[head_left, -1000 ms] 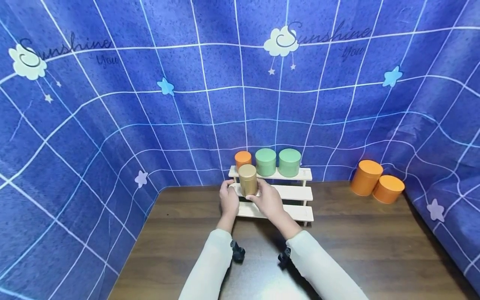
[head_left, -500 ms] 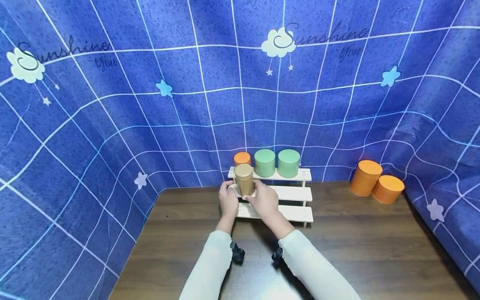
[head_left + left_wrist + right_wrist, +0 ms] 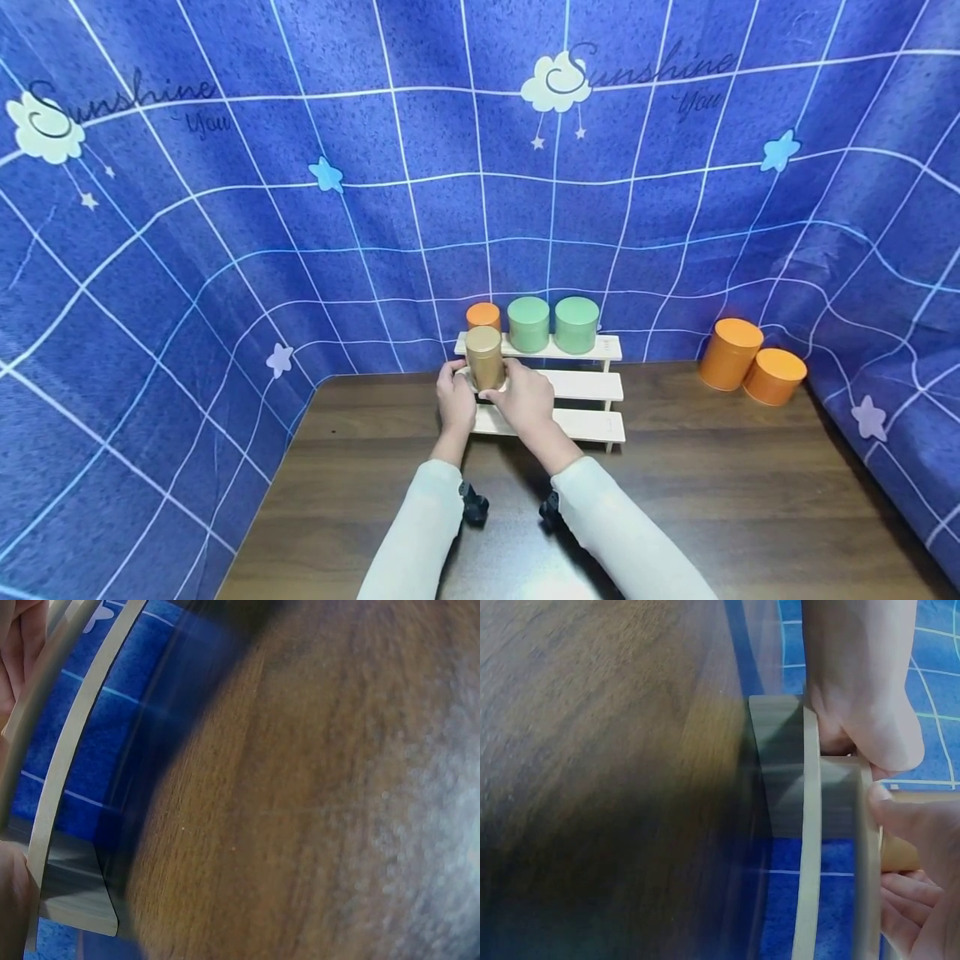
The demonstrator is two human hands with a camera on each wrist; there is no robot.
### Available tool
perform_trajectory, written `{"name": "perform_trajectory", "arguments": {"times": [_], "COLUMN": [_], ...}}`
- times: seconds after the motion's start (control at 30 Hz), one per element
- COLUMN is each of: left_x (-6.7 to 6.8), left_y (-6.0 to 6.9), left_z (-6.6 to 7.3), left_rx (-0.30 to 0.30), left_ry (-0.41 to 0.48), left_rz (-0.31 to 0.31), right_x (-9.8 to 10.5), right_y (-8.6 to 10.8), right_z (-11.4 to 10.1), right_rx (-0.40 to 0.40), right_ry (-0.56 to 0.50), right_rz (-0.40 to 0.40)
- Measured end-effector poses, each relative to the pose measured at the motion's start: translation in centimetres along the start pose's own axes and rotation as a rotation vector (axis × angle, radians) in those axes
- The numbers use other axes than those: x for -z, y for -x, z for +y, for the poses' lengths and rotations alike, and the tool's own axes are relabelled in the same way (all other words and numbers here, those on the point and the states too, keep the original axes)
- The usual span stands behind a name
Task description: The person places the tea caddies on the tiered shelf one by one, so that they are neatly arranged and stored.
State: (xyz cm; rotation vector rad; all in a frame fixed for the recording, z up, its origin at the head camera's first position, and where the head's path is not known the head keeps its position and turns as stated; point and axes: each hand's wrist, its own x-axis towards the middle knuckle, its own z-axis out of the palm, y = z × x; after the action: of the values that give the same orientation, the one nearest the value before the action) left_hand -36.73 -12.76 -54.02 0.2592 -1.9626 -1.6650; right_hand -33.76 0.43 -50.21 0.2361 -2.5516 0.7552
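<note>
A gold canister [image 3: 484, 360] stands upright at the left end of the middle step of a pale wooden three-step display rack [image 3: 588, 385]. My right hand [image 3: 527, 400] holds this canister low on its right side, thumb in front. At the rack's left end, my left hand [image 3: 456, 400] grips the middle step. The right wrist view shows the left hand [image 3: 866, 697] against the rack's edge and part of the canister [image 3: 900, 855] between the right thumb and fingers. Behind it on the top step are a small orange canister [image 3: 483, 316], partly hidden, and two green canisters [image 3: 528, 325].
On the right of the brown wooden table [image 3: 690, 483] stand a tall orange canister [image 3: 731, 354] and a shorter orange canister [image 3: 776, 377], side by side. A blue patterned cloth [image 3: 420, 208] hangs behind the rack and round the sides.
The right hand has shifted the gold canister slightly left along the middle step, closer to the left hand. The left hand has stayed at the rack's left end.
</note>
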Motion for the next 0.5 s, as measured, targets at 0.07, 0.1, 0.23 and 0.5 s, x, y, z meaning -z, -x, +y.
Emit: {"name": "perform_trajectory", "arguments": {"times": [0.07, 0.1, 0.23, 0.5], "left_x": [0.00, -0.02, -0.01, 0.12], "left_y": [0.03, 0.07, 0.08, -0.06], "left_z": [0.05, 0.03, -0.05, 0.18], "left_rx": [0.006, 0.010, 0.019, 0.005], "left_ry": [-0.005, -0.008, -0.026, -0.007], "left_rz": [0.000, 0.000, -0.003, -0.007], "right_x": [-0.09, -0.14, -0.42, -0.09], "right_y": [-0.04, -0.04, -0.08, -0.34], "right_z": [-0.02, -0.04, -0.11, -0.34], "right_rx": [-0.002, -0.004, -0.007, -0.006], "right_ry": [0.015, 0.022, 0.042, 0.048], "right_rz": [0.006, 0.008, 0.019, 0.000]}}
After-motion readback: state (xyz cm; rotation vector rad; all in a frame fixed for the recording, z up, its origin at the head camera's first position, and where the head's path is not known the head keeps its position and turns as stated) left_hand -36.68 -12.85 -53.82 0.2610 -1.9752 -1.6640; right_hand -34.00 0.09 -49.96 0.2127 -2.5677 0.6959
